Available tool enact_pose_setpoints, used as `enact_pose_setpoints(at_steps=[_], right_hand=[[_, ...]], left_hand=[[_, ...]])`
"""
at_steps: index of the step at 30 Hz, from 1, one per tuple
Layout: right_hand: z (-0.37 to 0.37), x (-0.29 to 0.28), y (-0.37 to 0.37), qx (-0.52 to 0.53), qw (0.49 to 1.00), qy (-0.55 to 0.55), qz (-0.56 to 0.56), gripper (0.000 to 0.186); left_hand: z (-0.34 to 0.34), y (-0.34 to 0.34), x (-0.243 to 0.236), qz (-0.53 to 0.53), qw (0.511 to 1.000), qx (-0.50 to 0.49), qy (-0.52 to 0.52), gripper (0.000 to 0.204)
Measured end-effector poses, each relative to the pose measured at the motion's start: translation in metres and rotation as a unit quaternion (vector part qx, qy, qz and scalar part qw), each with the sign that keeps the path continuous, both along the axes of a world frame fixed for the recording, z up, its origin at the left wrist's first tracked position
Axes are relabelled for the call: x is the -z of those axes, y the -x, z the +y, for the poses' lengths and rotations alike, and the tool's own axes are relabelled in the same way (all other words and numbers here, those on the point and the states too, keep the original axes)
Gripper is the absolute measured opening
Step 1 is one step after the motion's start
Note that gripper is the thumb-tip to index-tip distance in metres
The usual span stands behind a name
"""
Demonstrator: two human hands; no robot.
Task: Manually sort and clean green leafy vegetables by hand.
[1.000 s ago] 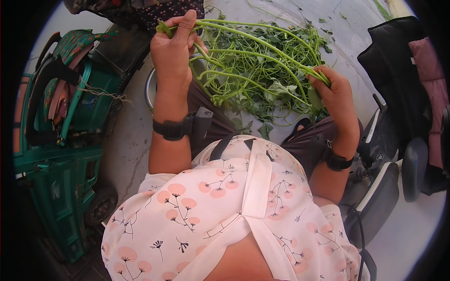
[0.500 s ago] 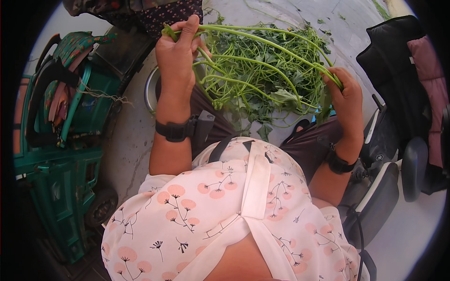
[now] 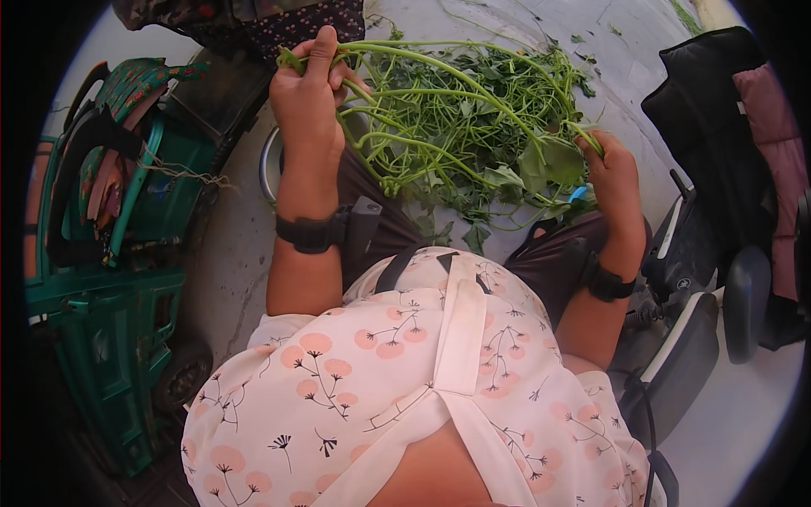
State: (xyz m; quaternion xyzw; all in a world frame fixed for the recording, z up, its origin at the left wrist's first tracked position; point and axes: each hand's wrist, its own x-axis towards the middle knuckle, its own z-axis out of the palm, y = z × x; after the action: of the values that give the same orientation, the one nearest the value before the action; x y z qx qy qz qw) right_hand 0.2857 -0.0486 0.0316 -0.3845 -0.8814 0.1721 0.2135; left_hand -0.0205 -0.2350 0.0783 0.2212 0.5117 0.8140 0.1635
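My left hand (image 3: 308, 101) is raised at the upper left, its thumb and fingers closed round a bunch of long green vine stems (image 3: 422, 57). The stems arch rightward from it, and a broad leaf (image 3: 549, 165) hangs near their far ends. At the right, my right hand (image 3: 615, 173) pinches a short length of green stem (image 3: 585, 137). I cannot tell whether that length still joins the long stems. Beneath both hands lies a tangled heap of leafy green vines (image 3: 473, 122) on the floor.
A metal basin's rim (image 3: 269, 165) shows by my left forearm. Dark flowered cloth (image 3: 308, 29) is at the upper left. A green cart (image 3: 110, 338) stands left. A black-and-pink padded jacket (image 3: 718, 110) hangs at the right, above a scooter-like vehicle (image 3: 680, 338). Something blue (image 3: 580, 193) lies near my right knee.
My right hand has come off the long stems and sits slightly lower, with a short stem length in its fingers. My left hand has shifted slightly left with its bunch.
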Motion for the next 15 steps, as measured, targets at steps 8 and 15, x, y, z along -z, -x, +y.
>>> enact_pose_setpoints(at_steps=[8, 15], right_hand=[[-0.006, -0.041, 0.006, 0.072, 0.961, 0.107, 0.243, 0.020], [-0.069, -0.037, 0.083, -0.209, 0.941, 0.070, 0.257, 0.020]], left_hand=[[0.009, -0.023, 0.000, 0.012, 0.998, 0.048, 0.035, 0.022], [0.028, -0.071, 0.000, 0.118, 0.977, 0.149, 0.102, 0.023]])
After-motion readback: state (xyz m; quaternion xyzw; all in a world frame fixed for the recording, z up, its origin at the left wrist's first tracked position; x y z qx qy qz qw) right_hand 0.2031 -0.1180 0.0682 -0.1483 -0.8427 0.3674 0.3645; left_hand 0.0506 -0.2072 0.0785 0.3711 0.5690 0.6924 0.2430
